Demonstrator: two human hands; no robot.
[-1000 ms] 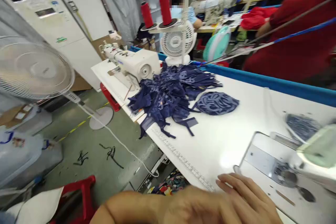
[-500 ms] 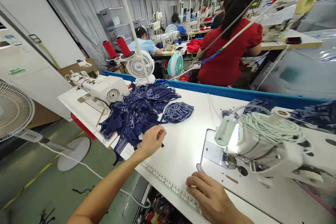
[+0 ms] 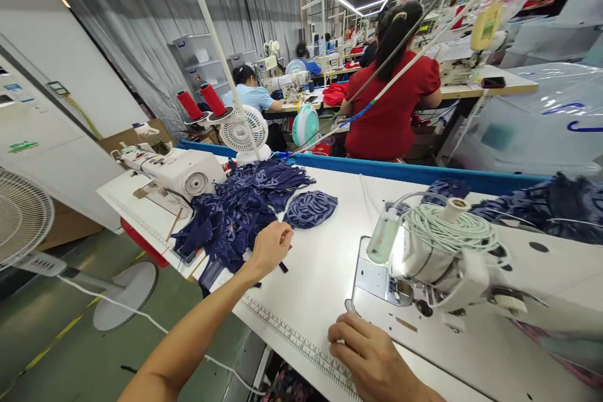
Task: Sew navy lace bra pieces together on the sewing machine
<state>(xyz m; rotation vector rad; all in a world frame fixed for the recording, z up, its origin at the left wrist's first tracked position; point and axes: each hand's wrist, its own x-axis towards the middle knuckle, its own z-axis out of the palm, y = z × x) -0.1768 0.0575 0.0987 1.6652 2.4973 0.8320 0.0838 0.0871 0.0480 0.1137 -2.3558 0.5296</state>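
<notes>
My left hand reaches out to the near edge of a heap of dark blue lace fabric pieces on the white table; its fingers are pinched on a piece at the heap's edge. A single rounded lace piece lies just right of the heap. My right hand rests flat on the table's front edge, holding nothing, beside the sewing machine and its metal plate.
A second sewing machine sits left of the heap, with a small white fan and red thread cones behind. More blue fabric lies at the right. A person in red sits beyond the blue divider. A floor fan stands at left.
The view swung up and right. My left arm stretched out from the table's front edge to the blue fabric heap and closed on a piece; my right hand stayed at the front edge.
</notes>
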